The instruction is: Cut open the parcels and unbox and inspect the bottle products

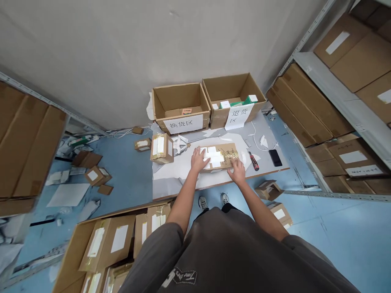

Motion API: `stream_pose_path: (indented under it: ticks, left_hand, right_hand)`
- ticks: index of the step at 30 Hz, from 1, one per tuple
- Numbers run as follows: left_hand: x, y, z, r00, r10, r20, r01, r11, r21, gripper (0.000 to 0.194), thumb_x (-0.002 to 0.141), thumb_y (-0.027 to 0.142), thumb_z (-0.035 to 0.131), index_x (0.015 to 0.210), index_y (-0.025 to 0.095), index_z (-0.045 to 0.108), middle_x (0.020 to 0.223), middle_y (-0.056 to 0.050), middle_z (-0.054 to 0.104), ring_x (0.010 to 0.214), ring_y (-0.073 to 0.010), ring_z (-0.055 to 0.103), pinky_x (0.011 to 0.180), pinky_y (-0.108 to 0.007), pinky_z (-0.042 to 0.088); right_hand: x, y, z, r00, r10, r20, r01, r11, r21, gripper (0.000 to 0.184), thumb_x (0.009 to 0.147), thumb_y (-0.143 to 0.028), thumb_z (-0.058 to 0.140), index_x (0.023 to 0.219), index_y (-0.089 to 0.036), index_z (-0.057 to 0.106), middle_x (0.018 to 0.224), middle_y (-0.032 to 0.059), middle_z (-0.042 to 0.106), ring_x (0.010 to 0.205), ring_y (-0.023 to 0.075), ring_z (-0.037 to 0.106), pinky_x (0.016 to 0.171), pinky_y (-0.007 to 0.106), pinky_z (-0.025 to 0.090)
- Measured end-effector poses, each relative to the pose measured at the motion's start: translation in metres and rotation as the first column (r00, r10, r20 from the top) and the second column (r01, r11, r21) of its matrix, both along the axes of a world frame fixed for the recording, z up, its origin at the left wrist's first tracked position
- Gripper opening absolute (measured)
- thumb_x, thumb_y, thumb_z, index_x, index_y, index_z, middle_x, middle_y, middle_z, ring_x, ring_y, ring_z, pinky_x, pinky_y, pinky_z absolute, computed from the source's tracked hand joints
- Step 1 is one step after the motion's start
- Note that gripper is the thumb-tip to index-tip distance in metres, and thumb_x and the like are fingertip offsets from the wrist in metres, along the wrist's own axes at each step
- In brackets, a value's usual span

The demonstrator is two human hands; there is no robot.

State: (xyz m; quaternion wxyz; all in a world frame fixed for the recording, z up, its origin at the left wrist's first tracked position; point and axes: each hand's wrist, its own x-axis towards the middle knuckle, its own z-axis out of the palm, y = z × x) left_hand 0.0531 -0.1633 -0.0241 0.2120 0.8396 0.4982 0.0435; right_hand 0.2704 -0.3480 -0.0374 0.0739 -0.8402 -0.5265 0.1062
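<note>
A long cardboard box [229,149] lies on the worktable in front of me, with white labels, yellowish tape and handwriting on top. My left hand [198,160] grips its left end, the thumb reaching over the labels. At the front right corner, my right hand [237,171] holds the same box, fingertips on the taped top and thumb by the front edge. Just right of it lies a red and black box cutter [253,161]. A smaller taped box [161,148] stands to the left, beside crumpled white packing material [180,143].
Two open cartons, a left one [180,101] and a right one [214,121] holding green-and-white packages, stand at the back. A phone [275,158] lies at the right. A big carton [69,260] of boxes is at lower left. Shelves [345,89] flank the right; scraps litter the floor.
</note>
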Motion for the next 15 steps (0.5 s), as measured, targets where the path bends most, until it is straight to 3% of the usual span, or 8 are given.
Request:
stream_pose_path:
  ticks: [3, 4, 7, 11, 15]
  left_hand:
    - [0.014, 0.040, 0.006, 0.992, -0.112, -0.058, 0.108, 0.991, -0.076, 0.069, 0.104, 0.047, 0.052, 0.168, 0.027, 0.040, 0.180, -0.010, 0.025, 0.166, -0.0359, 0.017, 0.127, -0.051, 0.034]
    - [0.018, 0.049, 0.006, 0.986, -0.136, -0.099, 0.124, 0.985, -0.122, 0.069, 0.105, 0.046, 0.050, 0.169, 0.027, 0.038, 0.179, -0.011, 0.027, 0.166, -0.0360, 0.018, 0.127, -0.052, 0.034]
    - [0.020, 0.054, 0.007, 0.971, -0.171, -0.166, 0.143, 0.975, -0.171, 0.069, 0.106, 0.048, 0.044, 0.171, 0.028, 0.035, 0.172, -0.014, 0.039, 0.160, -0.0361, 0.028, 0.124, -0.053, 0.036]
    - [0.009, 0.020, 0.006, 0.969, -0.052, -0.240, 0.016, 0.989, -0.148, 0.067, 0.108, 0.052, 0.037, 0.172, 0.033, 0.032, 0.159, -0.017, 0.052, 0.142, -0.0374, 0.046, 0.116, -0.055, 0.041]
    - [-0.003, -0.036, 0.003, 0.961, 0.028, -0.274, -0.066, 0.990, -0.128, 0.067, 0.108, 0.054, 0.038, 0.172, 0.037, 0.031, 0.173, -0.014, 0.035, 0.139, -0.0401, 0.048, 0.114, -0.057, 0.043]
  right_hand:
    - [-0.033, -0.006, -0.001, 0.983, -0.064, -0.171, 0.044, 0.992, -0.122, 0.062, 0.110, -0.050, 0.041, 0.167, -0.025, 0.040, 0.136, 0.0142, 0.070, 0.122, 0.0302, 0.067, 0.100, 0.039, 0.054]
    - [-0.042, -0.005, -0.003, 0.971, -0.078, -0.227, 0.039, 0.984, -0.172, 0.067, 0.111, -0.052, 0.040, 0.171, -0.026, 0.031, 0.132, 0.0132, 0.072, 0.117, 0.0292, 0.070, 0.098, 0.038, 0.054]
    - [-0.060, 0.005, -0.007, 0.961, -0.094, -0.260, 0.031, 0.971, -0.237, 0.082, 0.110, -0.059, 0.039, 0.176, -0.024, 0.006, 0.147, 0.0191, 0.063, 0.126, 0.0333, 0.067, 0.102, 0.042, 0.052]
    - [-0.056, 0.026, -0.008, 0.957, -0.129, -0.258, 0.046, 0.952, -0.304, 0.094, 0.106, -0.070, 0.038, 0.175, -0.022, -0.004, 0.161, 0.0260, 0.046, 0.142, 0.0386, 0.054, 0.108, 0.047, 0.048]
    - [-0.020, 0.050, -0.008, 0.959, -0.022, -0.282, -0.068, 0.949, -0.307, 0.103, 0.101, -0.079, 0.042, 0.175, -0.023, -0.003, 0.169, 0.0266, 0.034, 0.148, 0.0399, 0.048, 0.113, 0.048, 0.044]
